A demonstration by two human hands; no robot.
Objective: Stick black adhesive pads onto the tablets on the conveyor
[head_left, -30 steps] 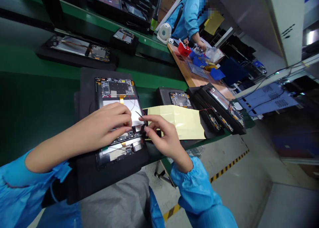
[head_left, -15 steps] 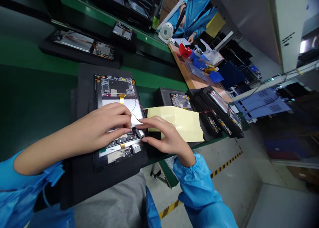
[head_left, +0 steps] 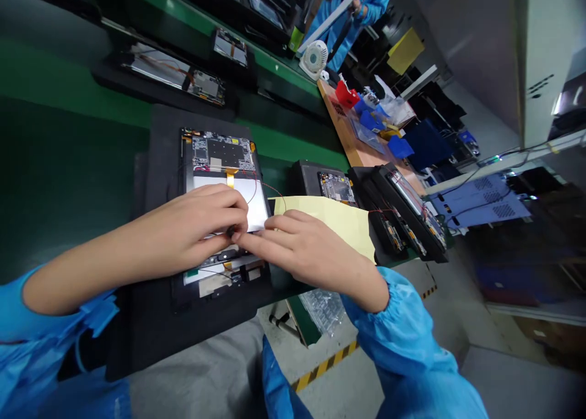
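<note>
An opened tablet-like device with a circuit board, a white battery area and thin red wires lies on black foam pads. My left hand rests over its lower middle, thumb and fingers pinched around a small dark part. My right hand reaches in from the right, its fingertips meeting the left ones at that same small part. Its fingers are drawn together, and what they grip, if anything, is hidden. Below both hands, the device's lower strip shows metal and dark pieces.
Yellow paper lies right of the device. Beyond it stand more opened devices on black foam. Others sit behind on the green bench. A white fan and a person in blue are at the back.
My right hand has moved left, over the device, and its fingertips have come to my left ones. The silvery-black block near them is now hidden. The view has shifted slightly.
</note>
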